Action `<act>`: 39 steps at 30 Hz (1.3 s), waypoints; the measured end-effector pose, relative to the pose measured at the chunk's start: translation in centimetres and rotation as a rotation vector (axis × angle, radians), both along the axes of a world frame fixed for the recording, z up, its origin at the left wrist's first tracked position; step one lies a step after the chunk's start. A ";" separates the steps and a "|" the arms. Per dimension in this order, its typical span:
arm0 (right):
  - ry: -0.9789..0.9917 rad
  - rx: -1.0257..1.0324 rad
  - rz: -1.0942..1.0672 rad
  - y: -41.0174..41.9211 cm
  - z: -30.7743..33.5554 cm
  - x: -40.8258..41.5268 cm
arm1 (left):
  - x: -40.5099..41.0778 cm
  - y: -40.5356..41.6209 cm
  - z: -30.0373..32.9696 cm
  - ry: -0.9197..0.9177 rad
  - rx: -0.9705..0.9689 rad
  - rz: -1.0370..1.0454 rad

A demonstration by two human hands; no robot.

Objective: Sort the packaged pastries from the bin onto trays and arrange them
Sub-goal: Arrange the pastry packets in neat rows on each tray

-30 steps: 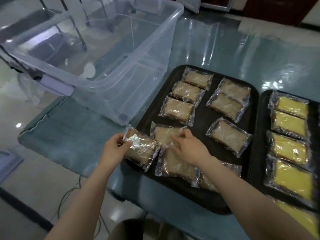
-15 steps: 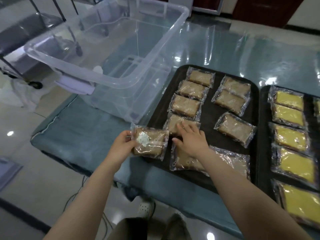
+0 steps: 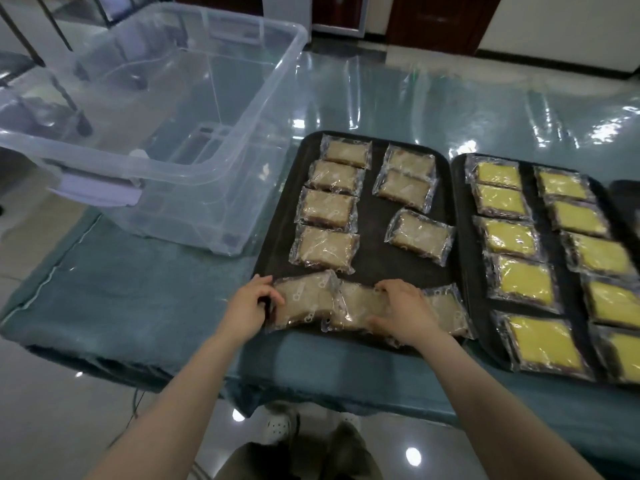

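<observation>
A black tray (image 3: pixel 372 247) holds several clear-wrapped brown pastries in two columns. At its near left corner my left hand (image 3: pixel 247 308) grips the left end of a brown pastry packet (image 3: pixel 304 299) lying on the tray. My right hand (image 3: pixel 401 311) lies over a second brown packet (image 3: pixel 353 306) beside it, fingers curled at its far edge. A third packet (image 3: pixel 448 311) shows to the right of that hand. A second black tray (image 3: pixel 464 237) on the right carries yellow pastries (image 3: pixel 524 280) in two columns. The clear plastic bin (image 3: pixel 166 168) at the left looks empty.
The trays and bin sit on a table with a teal cloth (image 3: pixel 131 292) under a glossy clear cover. The table's near edge runs just below my hands. A cart's legs (image 3: pixel 74 109) show through the bin at the far left. My shoes (image 3: pixel 280 424) are on the shiny floor below.
My left hand brought its brown packet down from beside the tray onto the tray's near left corner. My right hand slid toward me onto the near-row packet. The camera view shifted left and back.
</observation>
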State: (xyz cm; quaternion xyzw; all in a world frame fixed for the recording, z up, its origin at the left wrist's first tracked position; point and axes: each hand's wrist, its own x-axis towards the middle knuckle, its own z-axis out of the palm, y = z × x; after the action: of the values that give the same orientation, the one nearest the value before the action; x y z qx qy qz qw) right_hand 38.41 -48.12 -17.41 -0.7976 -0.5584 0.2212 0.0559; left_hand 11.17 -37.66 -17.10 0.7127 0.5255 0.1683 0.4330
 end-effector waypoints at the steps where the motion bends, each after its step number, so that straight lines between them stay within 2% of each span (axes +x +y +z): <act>1: -0.010 0.019 -0.020 0.0 0.2 -0.2 | -0.3 -0.1 -0.1 0.030 0.004 0.001; 6: -0.093 0.178 -0.075 -0.3 1.2 -0.6 | 0.8 -0.9 0.4 0.133 0.141 -0.005; 9: -0.006 0.196 -0.148 -0.2 2.2 -0.1 | 3.0 -1.2 0.4 0.171 0.188 -0.133; 15: 0.122 0.346 -0.294 0.0 3.8 1.0 | 4.7 -2.0 -1.9 0.532 0.238 -0.457; 22: 0.110 0.445 -0.449 0.6 4.9 3.0 | 5.5 -1.2 -2.1 0.551 0.318 -0.671; 26: 0.110 0.511 -0.503 1.2 4.7 4.6 | 6.6 -0.8 -1.6 0.507 0.350 -0.669; 29: 0.184 0.379 -0.463 1.7 4.3 6.1 | 7.8 -0.5 -1.0 0.422 0.387 -0.555; 32: 0.132 0.201 -0.337 2.1 3.7 6.8 | 9.4 -0.1 -0.2 0.397 0.435 -0.500; 36: 0.253 0.309 -0.371 0.9 2.6 7.2 | 11.9 0.0 0.4 0.382 0.479 -0.596; 39: 0.113 0.218 -0.363 -1.4 1.7 8.3 | 13.7 -0.5 0.2 0.389 0.538 -0.734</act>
State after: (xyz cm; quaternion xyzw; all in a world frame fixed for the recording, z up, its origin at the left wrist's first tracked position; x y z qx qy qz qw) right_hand 46.74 -49.54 -15.73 -0.8606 -0.4222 0.1900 0.2120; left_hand 24.87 -38.16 -16.86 0.9556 0.2488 -0.0018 0.1580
